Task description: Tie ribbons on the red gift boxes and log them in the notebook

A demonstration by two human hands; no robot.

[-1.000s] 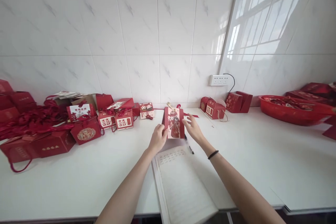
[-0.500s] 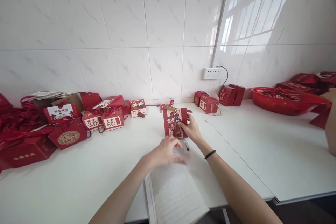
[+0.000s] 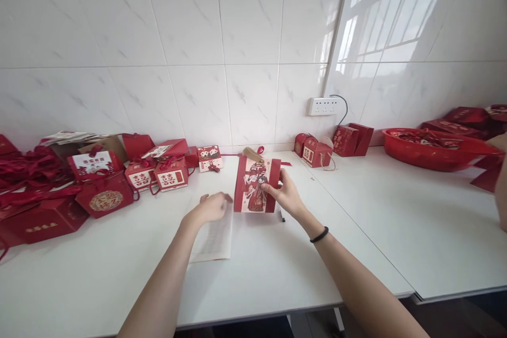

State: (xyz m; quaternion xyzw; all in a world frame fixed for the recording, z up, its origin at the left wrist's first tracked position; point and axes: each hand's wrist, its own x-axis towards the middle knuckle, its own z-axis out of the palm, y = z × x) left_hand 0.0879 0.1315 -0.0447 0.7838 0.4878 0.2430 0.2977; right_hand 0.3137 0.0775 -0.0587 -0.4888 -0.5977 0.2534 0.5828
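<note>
My right hand (image 3: 287,195) is closed on the right edge of a red paper gift bag (image 3: 257,185), its thumb across the front. The bag stands upright, printed with a cartoon couple, with a tan ribbon (image 3: 252,155) at its top. To its left, my left hand (image 3: 212,207), slightly blurred, is closed at the top of a pale lined notebook (image 3: 216,240). Its fingertips are partly hidden. A dark-tipped pen (image 3: 282,217) shows partly behind the bag, near my right wrist.
Several red gift boxes (image 3: 170,171) and a heap of red ribbon (image 3: 35,169) line the left side. A power strip (image 3: 322,106) hangs on the tiled wall above more boxes (image 3: 312,150). At right are a red basin (image 3: 428,156) and part of another person's arm (image 3: 501,195).
My left hand has moved left, and the notebook has shifted with it from the front edge to the left of the bag. My right hand keeps the bag, now nearer and slightly further left.
</note>
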